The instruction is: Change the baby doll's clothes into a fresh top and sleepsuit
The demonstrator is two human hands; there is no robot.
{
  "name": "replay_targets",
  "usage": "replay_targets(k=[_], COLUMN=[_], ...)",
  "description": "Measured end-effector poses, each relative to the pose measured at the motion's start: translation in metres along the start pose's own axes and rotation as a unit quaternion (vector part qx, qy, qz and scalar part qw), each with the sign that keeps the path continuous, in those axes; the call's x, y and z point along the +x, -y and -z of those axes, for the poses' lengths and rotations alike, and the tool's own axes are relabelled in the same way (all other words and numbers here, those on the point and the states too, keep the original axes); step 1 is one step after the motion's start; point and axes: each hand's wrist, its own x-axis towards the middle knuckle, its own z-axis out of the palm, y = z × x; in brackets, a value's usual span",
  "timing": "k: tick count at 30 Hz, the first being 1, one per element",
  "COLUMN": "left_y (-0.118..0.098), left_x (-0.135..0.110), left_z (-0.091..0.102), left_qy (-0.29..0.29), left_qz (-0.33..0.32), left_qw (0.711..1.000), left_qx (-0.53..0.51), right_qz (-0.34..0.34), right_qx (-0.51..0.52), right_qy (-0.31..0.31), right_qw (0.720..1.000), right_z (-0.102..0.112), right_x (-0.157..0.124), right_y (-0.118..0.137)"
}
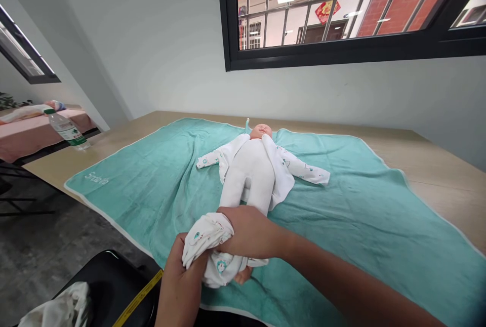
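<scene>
A baby doll [252, 167] lies on its back on a teal towel [152, 185], its head away from me. An open white jacket with small prints [283, 175] is on its arms and spreads at both sides. Bunched printed baby trousers [210, 236] are gathered around the doll's lower legs. My left hand [186, 271] is closed on the near left side of the bunched cloth. With fingers wrapped, my right hand [250, 231] grips at the doll's leg and the trousers' edge; its fingertips are partly hidden. One doll foot [243, 275] shows below the cloth.
A water bottle with a green cap [68, 129] stands at the wooden table's [425, 155] left edge. Below left, a black chair [114, 276] bears a crumpled white cloth [61, 309] and a yellow strip [140, 296]. A wall with a barred window [334, 53] rises behind the table.
</scene>
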Motion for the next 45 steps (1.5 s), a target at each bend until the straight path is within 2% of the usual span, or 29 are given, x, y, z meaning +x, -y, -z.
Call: replay_targets(k=[3, 6, 10, 14, 16, 19, 22, 26, 29, 32, 37, 40, 45], left_y=[0.002, 0.002, 0.0, 0.001, 0.002, 0.003, 0.0, -0.005, -0.005, -0.002, 0.004, 0.009, 0.018], left_x=[0.0, -0.001, -0.001, 0.001, 0.002, 0.002, 0.001, 0.002, 0.003, 0.001, -0.009, -0.011, -0.015], left_z=[0.0, -0.001, 0.001, 0.01, 0.016, 0.024, 0.03, 0.031, 0.03, 0.026, 0.016, 0.011, 0.004], left_qy=[-0.019, -0.04, -0.041, 0.005, 0.06, 0.128, 0.128, 0.122, 0.134, 0.131, 0.061, 0.042, 0.058], left_qz=[0.018, 0.03, 0.029, 0.022, 0.016, -0.034, -0.068, -0.076, -0.054, -0.006, 0.044, 0.052, 0.11], left_qw=[1.0, 0.999, 0.996, 0.98, 0.97, 0.959, 0.954, 0.952, 0.959, 0.976, 0.995, 0.997, 0.988], left_qx=[-0.008, -0.003, 0.074, 0.2, 0.237, 0.252, 0.264, 0.27, 0.244, 0.175, 0.063, 0.026, -0.096], right_qz=[0.02, 0.028, 0.044, 0.08, 0.088, 0.082, 0.066, 0.031, 0.018, 0.034, 0.034, 0.033, 0.029], right_qx=[0.002, 0.003, -0.018, -0.039, -0.045, -0.052, -0.04, -0.044, -0.062, -0.068, -0.079, -0.067, -0.037], right_qy=[0.018, 0.001, -0.021, 0.021, 0.036, 0.038, 0.041, 0.058, 0.063, 0.077, 0.085, 0.074, 0.06], right_qw=[1.0, 1.0, 0.999, 0.996, 0.994, 0.995, 0.996, 0.997, 0.996, 0.994, 0.993, 0.995, 0.997], right_z=[0.0, -0.002, -0.005, -0.003, 0.0, 0.004, 0.007, 0.009, 0.009, 0.01, 0.012, 0.012, 0.009], right_x=[0.0, 0.0, 0.002, 0.001, 0.0, -0.003, -0.003, -0.004, -0.006, -0.006, -0.005, -0.006, -0.005], right_y=[-0.001, -0.004, -0.007, -0.007, -0.006, -0.003, 0.0, 0.001, 0.003, 0.004, 0.005, 0.005, 0.003])
